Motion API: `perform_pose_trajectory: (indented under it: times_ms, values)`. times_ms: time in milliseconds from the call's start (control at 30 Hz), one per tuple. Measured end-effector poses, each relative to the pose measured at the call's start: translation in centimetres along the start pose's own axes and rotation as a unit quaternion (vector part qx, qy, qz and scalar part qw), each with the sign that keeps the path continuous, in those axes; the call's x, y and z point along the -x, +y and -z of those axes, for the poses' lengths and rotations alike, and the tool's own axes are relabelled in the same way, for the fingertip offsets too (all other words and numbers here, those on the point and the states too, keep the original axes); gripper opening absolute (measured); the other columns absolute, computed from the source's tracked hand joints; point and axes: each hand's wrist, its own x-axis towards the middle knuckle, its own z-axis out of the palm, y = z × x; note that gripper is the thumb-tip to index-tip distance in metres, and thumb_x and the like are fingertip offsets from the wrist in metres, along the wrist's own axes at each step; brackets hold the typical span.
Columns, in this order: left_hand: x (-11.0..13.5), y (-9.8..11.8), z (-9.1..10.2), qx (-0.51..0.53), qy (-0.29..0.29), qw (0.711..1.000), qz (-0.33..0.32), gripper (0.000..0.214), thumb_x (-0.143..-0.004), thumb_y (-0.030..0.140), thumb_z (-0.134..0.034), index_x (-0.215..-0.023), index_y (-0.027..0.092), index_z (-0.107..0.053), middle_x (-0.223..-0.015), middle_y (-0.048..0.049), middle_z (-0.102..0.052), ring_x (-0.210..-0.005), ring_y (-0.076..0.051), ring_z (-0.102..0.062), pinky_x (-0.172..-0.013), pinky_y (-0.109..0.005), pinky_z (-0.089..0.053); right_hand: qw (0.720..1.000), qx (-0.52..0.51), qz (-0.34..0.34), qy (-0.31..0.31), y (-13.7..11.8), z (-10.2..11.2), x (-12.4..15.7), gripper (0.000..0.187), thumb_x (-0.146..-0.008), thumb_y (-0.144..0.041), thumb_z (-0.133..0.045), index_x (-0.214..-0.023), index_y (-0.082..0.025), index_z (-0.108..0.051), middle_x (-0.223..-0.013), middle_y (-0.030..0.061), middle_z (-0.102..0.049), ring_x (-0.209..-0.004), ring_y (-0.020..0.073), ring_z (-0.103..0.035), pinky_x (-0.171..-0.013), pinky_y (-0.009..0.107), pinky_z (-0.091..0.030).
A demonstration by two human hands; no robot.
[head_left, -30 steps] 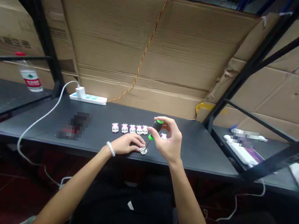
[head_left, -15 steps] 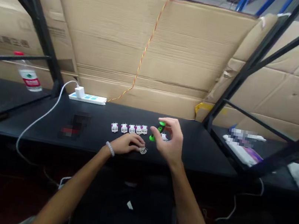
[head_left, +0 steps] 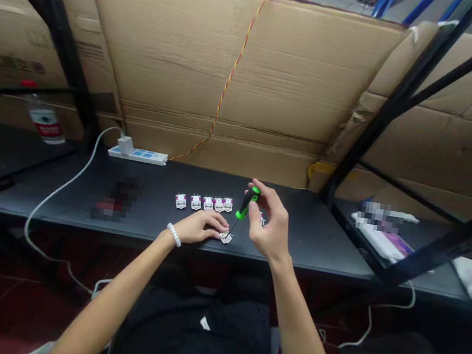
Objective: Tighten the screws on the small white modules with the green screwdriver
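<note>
In the head view, my right hand (head_left: 271, 221) is closed around the handle of a black and green screwdriver (head_left: 247, 203), which leans with its shaft pointing down and left. Its tip meets, or nearly meets, a small white part (head_left: 226, 237) near the table's front edge. My left hand (head_left: 202, 226), with a pale bead bracelet at the wrist, pinches that part from the left. Beyond the left hand, several similar white and purple parts (head_left: 208, 203) stand in a row. Another such part (head_left: 261, 219) is mostly hidden behind my right hand.
A white power strip (head_left: 138, 155) with a plugged-in charger and cable lies at the back left of the black table (head_left: 319, 242). A blurred dark object (head_left: 120, 198) is at left. Black rack posts (head_left: 368, 123) flank the table; a bottle (head_left: 47, 119) stands beyond the left one.
The screwdriver has tilted, and its shaft now shows, reaching down to the white part. My right hand's fingers have shifted on the handle. My left hand stays in place.
</note>
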Motion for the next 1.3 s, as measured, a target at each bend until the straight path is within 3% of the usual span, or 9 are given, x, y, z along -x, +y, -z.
perform_pose_trajectory:
  times_ms: [167,633,800,1000,1300]
  values:
    - [-0.1,0.1,0.0,-0.002,0.001,1.000,0.003,0.017,-0.096,0.032,-0.074,-0.106,0.022,-0.083,-0.119,-0.0093,-0.078,-0.113,-0.023,-0.071,-0.107,-0.038,-0.052,0.999,0.036,0.009,0.023,-0.1,-0.1,-0.1,0.040,-0.093,-0.028,-0.073,-0.132,-0.030,-0.068,-0.116,0.0080,-0.067,-0.100,0.0227,-0.068,-0.081,0.037,-0.065]
    - [-0.1,0.5,0.1,-0.001,-0.003,1.000,0.003,0.020,-0.096,0.035,-0.072,-0.107,0.022,-0.083,-0.119,-0.0104,-0.078,-0.112,-0.023,-0.072,-0.106,-0.038,-0.053,0.998,0.032,-0.020,0.060,0.7,0.3,0.4,0.040,-0.095,-0.029,-0.069,-0.136,-0.028,-0.066,-0.119,0.0080,-0.069,-0.100,0.0220,-0.069,-0.087,0.039,-0.064]
    - [0.2,1.0,0.2,-0.009,0.004,1.000,0.001,0.018,-0.095,0.024,-0.069,-0.107,0.020,-0.082,-0.123,-0.0108,-0.078,-0.118,-0.024,-0.072,-0.109,-0.041,-0.055,0.995,0.026,-0.056,0.073,1.8,1.2,0.8,0.043,-0.096,-0.031,-0.067,-0.139,-0.028,-0.063,-0.123,0.0097,-0.071,-0.103,0.0245,-0.072,-0.093,0.044,-0.064]
    - [0.5,1.9,0.2,-0.022,0.010,1.000,-0.013,0.033,-0.089,0.009,-0.059,-0.118,0.018,-0.072,-0.136,-0.0117,-0.072,-0.139,-0.027,-0.060,-0.122,-0.050,-0.045,0.991,-0.050,-0.095,0.080,3.7,2.0,1.8,0.046,-0.098,-0.031,-0.064,-0.143,-0.024,-0.058,-0.134,0.0149,-0.068,-0.110,0.0267,-0.076,-0.102,0.048,-0.062]
    - [-0.2,2.3,-0.8,-0.056,-0.010,0.997,-0.052,0.027,-0.091,0.029,-0.075,-0.117,0.020,-0.077,-0.128,-0.0114,-0.076,-0.129,-0.028,-0.065,-0.117,-0.048,-0.048,0.982,-0.109,-0.121,0.092,5.3,2.3,2.5,0.045,-0.098,-0.035,-0.065,-0.141,-0.022,-0.057,-0.132,0.0166,-0.069,-0.111,0.0270,-0.077,-0.102,0.049,-0.063]
